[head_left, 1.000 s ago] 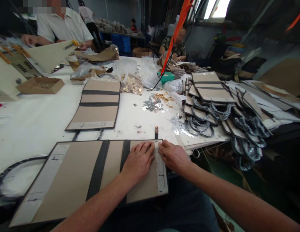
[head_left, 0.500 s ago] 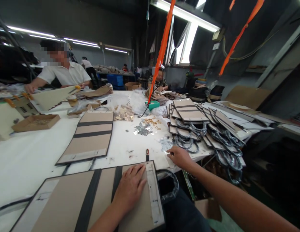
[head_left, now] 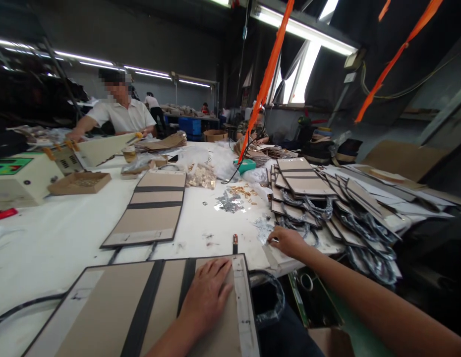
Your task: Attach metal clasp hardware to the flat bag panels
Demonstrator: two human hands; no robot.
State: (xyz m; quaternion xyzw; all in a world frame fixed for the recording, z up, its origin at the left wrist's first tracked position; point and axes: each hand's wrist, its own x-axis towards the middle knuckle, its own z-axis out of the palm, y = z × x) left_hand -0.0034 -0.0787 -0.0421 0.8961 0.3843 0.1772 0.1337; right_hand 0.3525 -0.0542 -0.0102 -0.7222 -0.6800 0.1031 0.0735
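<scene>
A large beige panel with dark bands, pale end strips and wrapped handles lies across the near edge of the table. My left hand rests flat on it, fingers extended, close to its right end strip. Farther right, my right hand is at the small clear and silvery pieces on the white table, its fingertips pinched together; whatever may be between them is too small to make out. A small dark strip with a coppery tip lies just beyond the panel.
Another banded panel lies left of centre. Silver plates and gold fittings are heaped mid-table. Stacked panels with wrapped handles stand on the right. A person in white sits at a machine. Orange strips hang down.
The whole view has shifted, with the scene now farther right in the frame. My left hand stays on the panel, and my right hand remains by the small pieces.
</scene>
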